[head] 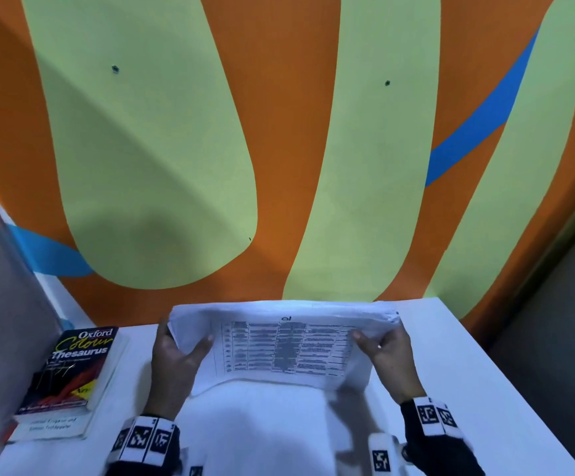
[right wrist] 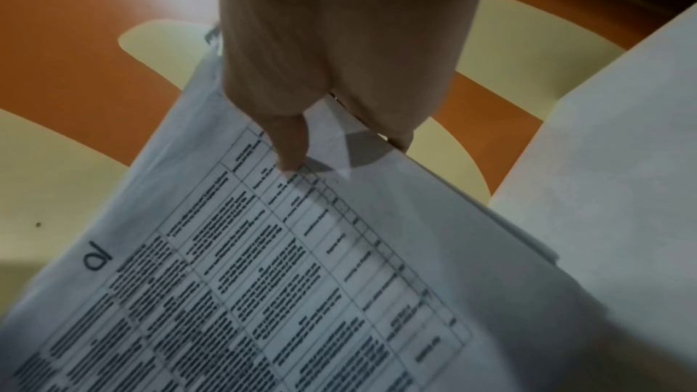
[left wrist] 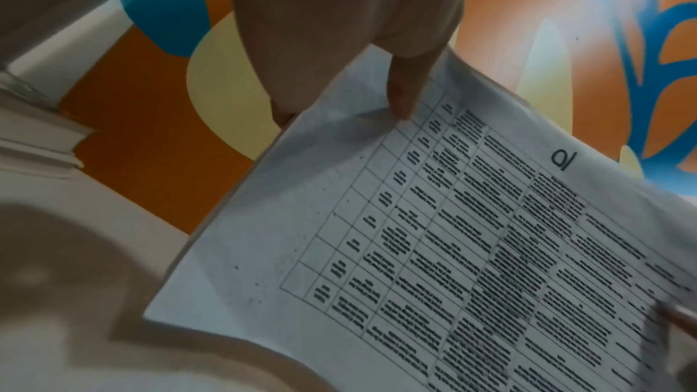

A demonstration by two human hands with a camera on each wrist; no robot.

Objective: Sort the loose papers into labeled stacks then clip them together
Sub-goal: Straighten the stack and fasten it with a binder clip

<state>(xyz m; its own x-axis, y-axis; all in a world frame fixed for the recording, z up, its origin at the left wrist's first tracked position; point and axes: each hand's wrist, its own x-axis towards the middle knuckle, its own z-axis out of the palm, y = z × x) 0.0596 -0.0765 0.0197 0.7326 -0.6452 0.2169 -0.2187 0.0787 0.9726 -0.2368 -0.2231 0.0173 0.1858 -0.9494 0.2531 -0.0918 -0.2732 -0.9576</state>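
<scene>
A sheaf of white printed papers (head: 279,348) is held up over the middle of the white table (head: 468,372), near its far edge, and is gripped at both short ends. The left hand (head: 176,362) holds the left end with the thumb laid over the front of the top sheet and the fingers curled behind; the left wrist view shows that thumb (left wrist: 403,91) pressing the paper margin beside the table of text. The right hand (head: 389,359) pinches the right end in the same way, its thumb (right wrist: 290,145) on the printed face and the fingers wrapped round the edge of the sheaf. The top sheet carries a ruled grid of dark printed lines, too blurred to read, and a handwritten mark (left wrist: 564,160) in the margin beyond the grid that looks like a "D" or "Q" with a stroke. The sheaf sags in the middle, and its near edge hangs just above the tabletop. At the left of the table a thick paperback book (head: 69,369) with a dark cover reads "Oxford Colour Thesaurus"; it lies on top of a second white book (head: 52,427) whose title cannot be read. Both wrists wear white bands with black square markers (head: 142,438). Behind the table rises an orange wall (head: 279,132) painted with pale green and blue shapes.
</scene>
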